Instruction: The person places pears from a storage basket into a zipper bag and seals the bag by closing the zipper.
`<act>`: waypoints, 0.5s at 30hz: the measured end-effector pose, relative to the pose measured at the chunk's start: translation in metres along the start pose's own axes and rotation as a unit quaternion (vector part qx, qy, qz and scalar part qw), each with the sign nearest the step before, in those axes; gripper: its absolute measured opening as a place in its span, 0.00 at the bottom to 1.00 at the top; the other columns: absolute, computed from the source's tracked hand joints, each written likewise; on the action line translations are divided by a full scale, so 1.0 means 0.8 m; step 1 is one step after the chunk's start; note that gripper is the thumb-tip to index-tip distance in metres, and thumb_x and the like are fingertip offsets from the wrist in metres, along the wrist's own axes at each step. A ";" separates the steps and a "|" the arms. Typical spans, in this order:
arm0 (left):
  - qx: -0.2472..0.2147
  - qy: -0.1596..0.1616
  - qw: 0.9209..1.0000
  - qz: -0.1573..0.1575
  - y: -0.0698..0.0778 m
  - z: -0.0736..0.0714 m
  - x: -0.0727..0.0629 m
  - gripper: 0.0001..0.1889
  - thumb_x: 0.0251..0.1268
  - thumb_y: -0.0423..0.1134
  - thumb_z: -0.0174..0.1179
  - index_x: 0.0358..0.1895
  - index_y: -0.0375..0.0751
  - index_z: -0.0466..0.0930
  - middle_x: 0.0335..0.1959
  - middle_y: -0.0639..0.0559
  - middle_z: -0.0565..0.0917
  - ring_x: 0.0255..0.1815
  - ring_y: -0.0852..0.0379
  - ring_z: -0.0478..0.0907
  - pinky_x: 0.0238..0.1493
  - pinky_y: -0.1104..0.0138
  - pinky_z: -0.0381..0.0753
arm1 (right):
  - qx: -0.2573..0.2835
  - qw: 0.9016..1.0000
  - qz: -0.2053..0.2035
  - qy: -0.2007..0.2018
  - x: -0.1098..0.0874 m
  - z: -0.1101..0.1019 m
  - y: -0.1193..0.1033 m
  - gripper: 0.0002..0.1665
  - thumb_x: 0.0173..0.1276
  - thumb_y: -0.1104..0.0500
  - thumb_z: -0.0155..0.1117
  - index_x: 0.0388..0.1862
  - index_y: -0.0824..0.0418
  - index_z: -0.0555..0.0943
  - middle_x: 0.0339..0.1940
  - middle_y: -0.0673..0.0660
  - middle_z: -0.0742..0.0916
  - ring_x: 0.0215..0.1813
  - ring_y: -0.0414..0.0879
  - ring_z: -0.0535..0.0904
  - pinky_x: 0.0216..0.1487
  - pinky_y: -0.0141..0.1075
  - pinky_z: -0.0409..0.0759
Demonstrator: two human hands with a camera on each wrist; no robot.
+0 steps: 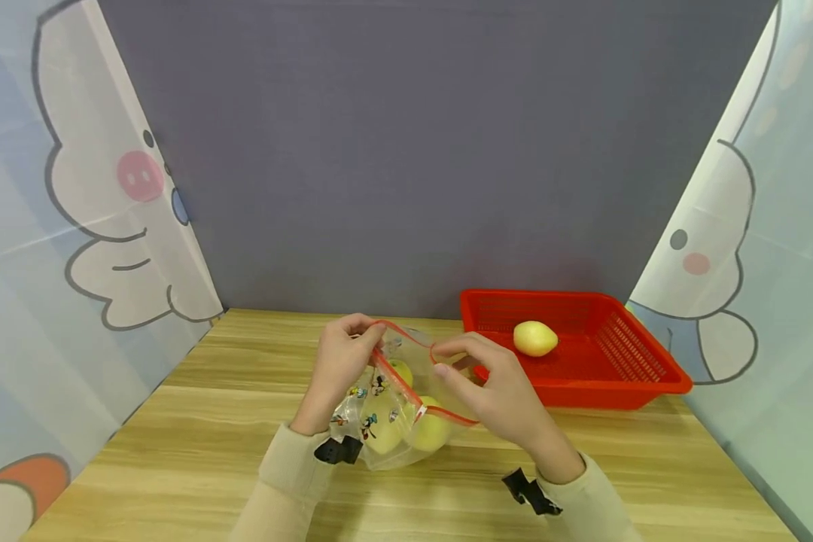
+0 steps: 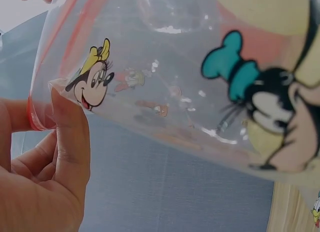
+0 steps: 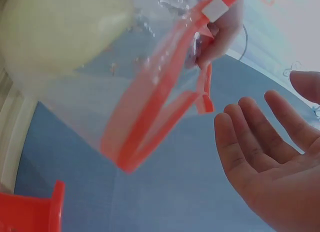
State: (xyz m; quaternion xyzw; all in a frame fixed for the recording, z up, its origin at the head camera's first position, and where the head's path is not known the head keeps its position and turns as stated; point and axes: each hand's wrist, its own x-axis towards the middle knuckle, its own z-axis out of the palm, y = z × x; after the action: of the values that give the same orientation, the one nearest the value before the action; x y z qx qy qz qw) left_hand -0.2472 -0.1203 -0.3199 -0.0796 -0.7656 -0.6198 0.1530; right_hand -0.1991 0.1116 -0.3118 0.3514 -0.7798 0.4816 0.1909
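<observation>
The left hand [image 1: 341, 360] pinches a clear, red-zipped plastic bag [image 1: 401, 410]; an oval yellow fruit [image 1: 535, 339] lies beyond the nearer, spread right hand [image 1: 496, 388].

Table [image 1: 176, 459], light yellowish wood-grain top, streaks running crosswise, one red plastic basket [image 1: 583, 396], rectangular, slotted walls, at right rear, one clear bag [image 1: 373, 403], red-edged mouth, cartoon prints, near the middle, left of the basket

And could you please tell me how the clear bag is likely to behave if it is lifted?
The clear bag would probably flop, since its thin plastic creases. Its weight may gather low, as the yellow fruits lie below its open mouth. They could roll about inside, being rounded.
</observation>
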 end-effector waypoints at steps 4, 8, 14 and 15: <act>0.001 -0.004 1.000 0.005 0.000 0.003 0.001 0.08 0.71 0.36 0.64 0.35 0.35 0.87 0.28 0.37 0.84 0.18 0.55 0.79 0.21 0.68 0.80 | -0.015 1.000 0.005 0.004 0.000 -0.008 0.004 0.10 0.71 0.61 0.69 0.50 0.56 0.86 0.45 0.50 0.88 0.41 0.43 0.83 0.42 0.34 0.83; 0.001 -0.005 1.000 0.008 -0.001 0.003 0.002 0.08 0.71 0.35 0.63 0.35 0.35 0.87 0.27 0.38 0.84 0.18 0.56 0.79 0.22 0.68 0.81 | -0.045 0.999 0.008 0.001 0.004 -0.015 0.006 0.09 0.71 0.59 0.70 0.49 0.52 0.86 0.44 0.48 0.88 0.40 0.42 0.83 0.43 0.35 0.82; -0.001 -0.004 1.000 0.004 -0.002 0.003 0.002 0.08 0.71 0.35 0.63 0.36 0.34 0.87 0.27 0.40 0.84 0.18 0.56 0.79 0.22 0.67 0.82 | -0.090 0.995 0.030 -0.024 0.017 -0.026 0.008 0.11 0.71 0.57 0.70 0.50 0.54 0.86 0.46 0.47 0.87 0.47 0.43 0.83 0.50 0.42 0.82; -0.001 -0.004 1.000 0.003 -0.002 0.003 0.002 0.08 0.71 0.35 0.63 0.36 0.34 0.86 0.27 0.41 0.84 0.18 0.56 0.79 0.22 0.67 0.82 | -0.100 0.994 0.035 -0.030 0.019 -0.028 0.008 0.11 0.71 0.56 0.70 0.51 0.55 0.85 0.47 0.48 0.87 0.49 0.44 0.83 0.52 0.43 0.82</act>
State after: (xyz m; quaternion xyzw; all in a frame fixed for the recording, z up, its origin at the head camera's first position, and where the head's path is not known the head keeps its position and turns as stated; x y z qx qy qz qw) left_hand -0.2498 -0.1188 -0.3214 -0.0847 -0.7654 -0.6196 0.1520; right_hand -0.2147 0.1276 -0.2960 0.3170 -0.8414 0.3966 0.1849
